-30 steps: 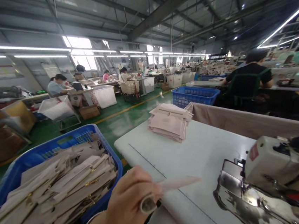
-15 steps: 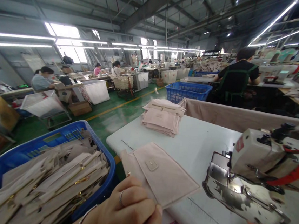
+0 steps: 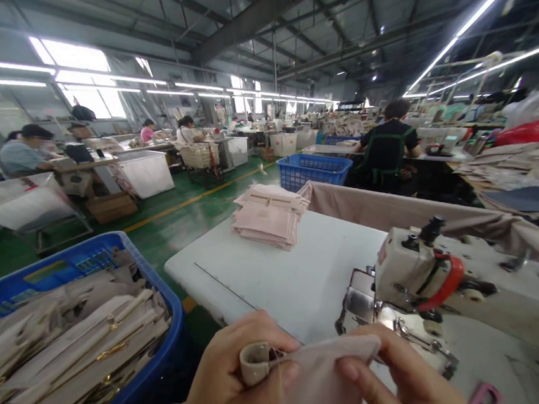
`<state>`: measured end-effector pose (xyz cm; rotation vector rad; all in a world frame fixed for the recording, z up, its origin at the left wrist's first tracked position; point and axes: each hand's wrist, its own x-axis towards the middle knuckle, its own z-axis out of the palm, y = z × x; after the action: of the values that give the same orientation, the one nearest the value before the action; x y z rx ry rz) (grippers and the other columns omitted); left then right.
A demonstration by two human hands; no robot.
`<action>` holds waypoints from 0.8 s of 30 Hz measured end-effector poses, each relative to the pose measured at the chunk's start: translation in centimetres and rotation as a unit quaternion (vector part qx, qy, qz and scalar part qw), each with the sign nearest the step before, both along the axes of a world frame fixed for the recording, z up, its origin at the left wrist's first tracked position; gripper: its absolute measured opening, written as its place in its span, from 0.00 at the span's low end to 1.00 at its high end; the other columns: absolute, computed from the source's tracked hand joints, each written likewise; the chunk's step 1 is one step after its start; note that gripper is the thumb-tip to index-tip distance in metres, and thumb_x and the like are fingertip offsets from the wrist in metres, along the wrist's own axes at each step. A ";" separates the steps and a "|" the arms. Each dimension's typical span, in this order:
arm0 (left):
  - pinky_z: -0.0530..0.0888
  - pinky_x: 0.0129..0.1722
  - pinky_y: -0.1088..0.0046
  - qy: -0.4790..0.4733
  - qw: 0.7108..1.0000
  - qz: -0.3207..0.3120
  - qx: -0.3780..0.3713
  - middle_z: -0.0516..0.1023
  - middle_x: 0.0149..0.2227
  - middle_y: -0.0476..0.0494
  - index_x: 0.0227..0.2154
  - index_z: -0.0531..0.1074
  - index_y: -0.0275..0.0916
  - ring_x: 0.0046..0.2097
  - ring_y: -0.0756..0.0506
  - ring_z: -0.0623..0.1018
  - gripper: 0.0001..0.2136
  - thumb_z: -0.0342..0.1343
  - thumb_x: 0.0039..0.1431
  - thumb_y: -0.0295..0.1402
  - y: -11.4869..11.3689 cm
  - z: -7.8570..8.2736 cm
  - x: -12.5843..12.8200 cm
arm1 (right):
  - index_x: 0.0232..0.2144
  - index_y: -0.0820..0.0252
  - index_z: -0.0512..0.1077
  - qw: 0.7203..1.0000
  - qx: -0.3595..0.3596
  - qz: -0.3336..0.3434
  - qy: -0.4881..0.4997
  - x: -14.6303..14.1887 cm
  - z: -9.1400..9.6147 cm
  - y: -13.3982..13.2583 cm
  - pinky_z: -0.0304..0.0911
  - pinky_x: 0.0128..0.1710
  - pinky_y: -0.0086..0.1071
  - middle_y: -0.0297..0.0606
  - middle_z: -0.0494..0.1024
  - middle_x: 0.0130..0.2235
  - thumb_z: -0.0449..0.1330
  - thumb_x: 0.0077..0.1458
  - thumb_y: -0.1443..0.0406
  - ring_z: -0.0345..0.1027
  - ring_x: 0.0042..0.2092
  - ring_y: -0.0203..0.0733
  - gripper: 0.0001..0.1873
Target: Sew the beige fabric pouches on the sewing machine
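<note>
Left grip: your left hand (image 3: 228, 379) is closed on the pink pouch (image 3: 323, 385), thumb beside its rolled beige tab (image 3: 253, 362).
Right grip: your right hand (image 3: 415, 400) pinches the same pouch's other edge.
Pouch: held over the counter (image 3: 300, 281) at its near edge, just before the sewing machine (image 3: 433, 284).
Beside you: blue crate (image 3: 78, 252) full of fabric pieces.

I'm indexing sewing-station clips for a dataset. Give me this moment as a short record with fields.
left hand: grips pink fabric piece at its rolled end
right hand: pinches the same piece's upper edge
sewing machine: on white table, beyond right hand
stack of pink pieces: table's far side
blue crate: left of table, filled with beige pieces
pink snips: on table, right of the hands
</note>
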<state>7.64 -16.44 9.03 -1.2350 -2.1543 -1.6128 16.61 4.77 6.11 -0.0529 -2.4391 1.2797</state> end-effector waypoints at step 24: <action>0.53 0.23 0.76 -0.406 0.911 -0.078 -0.002 0.60 0.21 0.54 0.29 0.68 0.37 0.23 0.53 0.55 0.11 0.61 0.47 0.37 1.5 -1.8 1.9 | 0.36 0.52 0.75 0.986 -0.157 -0.010 -0.062 -0.4 0.5 0.4 0.69 0.32 0.23 0.33 0.77 0.35 0.57 0.60 0.49 0.72 0.38 0.42 0.16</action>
<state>9.57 -14.93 7.26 -0.8121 -2.5174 -2.5267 16.25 5.19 6.58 -0.2474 -2.3060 1.6865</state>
